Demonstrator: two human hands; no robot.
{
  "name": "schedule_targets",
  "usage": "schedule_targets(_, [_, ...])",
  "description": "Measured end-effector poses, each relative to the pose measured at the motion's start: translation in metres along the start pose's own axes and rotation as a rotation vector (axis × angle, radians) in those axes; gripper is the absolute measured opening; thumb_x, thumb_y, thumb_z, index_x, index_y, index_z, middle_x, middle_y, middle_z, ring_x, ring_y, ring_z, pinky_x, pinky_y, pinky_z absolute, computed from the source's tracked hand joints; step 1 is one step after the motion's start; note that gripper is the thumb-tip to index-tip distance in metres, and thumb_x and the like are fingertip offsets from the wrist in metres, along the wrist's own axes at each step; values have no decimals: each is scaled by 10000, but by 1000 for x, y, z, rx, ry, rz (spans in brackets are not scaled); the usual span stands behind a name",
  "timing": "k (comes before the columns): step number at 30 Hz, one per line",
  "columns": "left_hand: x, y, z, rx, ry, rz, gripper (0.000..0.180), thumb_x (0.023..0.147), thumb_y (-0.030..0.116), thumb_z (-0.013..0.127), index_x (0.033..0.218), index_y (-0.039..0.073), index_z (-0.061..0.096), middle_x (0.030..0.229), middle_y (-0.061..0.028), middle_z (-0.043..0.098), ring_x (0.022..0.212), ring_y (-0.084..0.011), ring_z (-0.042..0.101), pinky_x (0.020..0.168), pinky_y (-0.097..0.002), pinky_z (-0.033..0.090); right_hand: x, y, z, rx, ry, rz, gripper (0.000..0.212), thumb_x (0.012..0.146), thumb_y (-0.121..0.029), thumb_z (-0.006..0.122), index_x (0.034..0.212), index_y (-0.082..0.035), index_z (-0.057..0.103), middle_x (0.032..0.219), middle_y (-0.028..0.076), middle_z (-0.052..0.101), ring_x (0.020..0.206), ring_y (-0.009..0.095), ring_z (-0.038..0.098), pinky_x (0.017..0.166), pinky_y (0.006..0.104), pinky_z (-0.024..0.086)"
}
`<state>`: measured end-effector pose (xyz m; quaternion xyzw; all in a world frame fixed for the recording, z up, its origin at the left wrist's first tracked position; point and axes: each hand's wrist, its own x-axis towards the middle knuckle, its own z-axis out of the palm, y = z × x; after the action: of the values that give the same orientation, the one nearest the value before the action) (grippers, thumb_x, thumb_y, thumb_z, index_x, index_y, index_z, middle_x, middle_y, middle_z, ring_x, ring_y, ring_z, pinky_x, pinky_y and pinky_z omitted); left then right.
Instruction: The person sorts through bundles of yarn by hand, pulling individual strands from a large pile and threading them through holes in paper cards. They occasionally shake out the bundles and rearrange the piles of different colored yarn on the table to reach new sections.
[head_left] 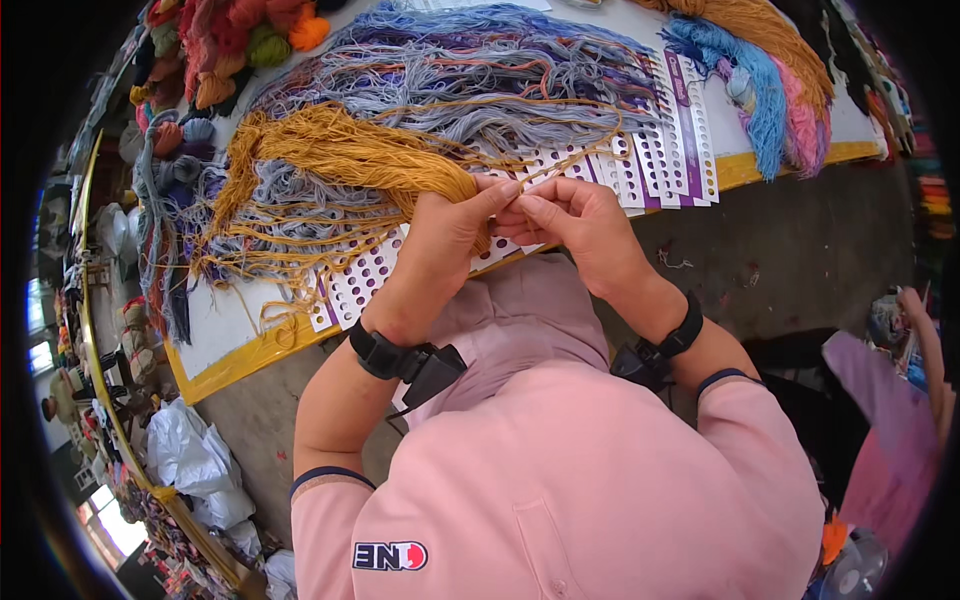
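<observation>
A thick hank of golden-brown yarn (350,150) lies over the near part of the table. My left hand (450,225) is closed round its right end, thumb pointing to the right. My right hand (575,220) meets it at the fingertips, thumb and fingers pinched on a thin piece of the same yarn; the exact pinch point is partly hidden. From near the fingers a golden strand (575,158) loops up to the right. Under and beyond the hank are white-and-purple cards (685,130) with rows of round holes, holding grey-blue and purple yarn (480,60).
Balls and skeins of coloured yarn (230,40) are heaped at the far left. Blue skeins (755,100) and pink ones hang over the table's yellow edge (740,168) at right. White plastic bags (195,455) sit lower left. Another person's arm (930,350) shows at far right.
</observation>
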<state>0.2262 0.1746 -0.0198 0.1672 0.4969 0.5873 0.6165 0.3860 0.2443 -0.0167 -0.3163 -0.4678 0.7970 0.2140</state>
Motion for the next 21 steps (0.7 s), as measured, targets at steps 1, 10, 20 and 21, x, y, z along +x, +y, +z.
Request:
schedule_targets(1, [0,-1,-1,1,7,16,150,895,103,666,971,-26,655,867,-56,670,707,-103,628,608,-216,481,-1,-1,1,0,-2,1,182,972,-75,531,1066,61,605,952,136,688,853,196,693,781,288,575])
schedule_targets(10, [-5,18,1,-251,-45,32,174,955,149,573,1002,-15,608,926,-50,653,773,-125,626,655,-254,496,-1,6,-20,188,38,22,151,966,-96,536,1018,14,626,996,128,692,925,184,670,862,316,530])
schedule_targets(20, [-69,166,-202,-1013,-49,742,429,863,-87,433,1291,-53,449,672,22,422,553,-86,344,558,-233,346,-36,-60,-164,730,226,-485,164,879,-45,538,968,66,619,1342,231,514,1239,319,499,1057,428,395])
schedule_targets(21, [-84,186,-239,-1003,-102,728,479,873,-54,448,1351,-50,417,692,30,431,556,-91,341,579,-246,351,-41,-76,-169,725,335,-504,126,872,-32,532,917,62,602,1249,220,550,1161,303,529,998,402,427])
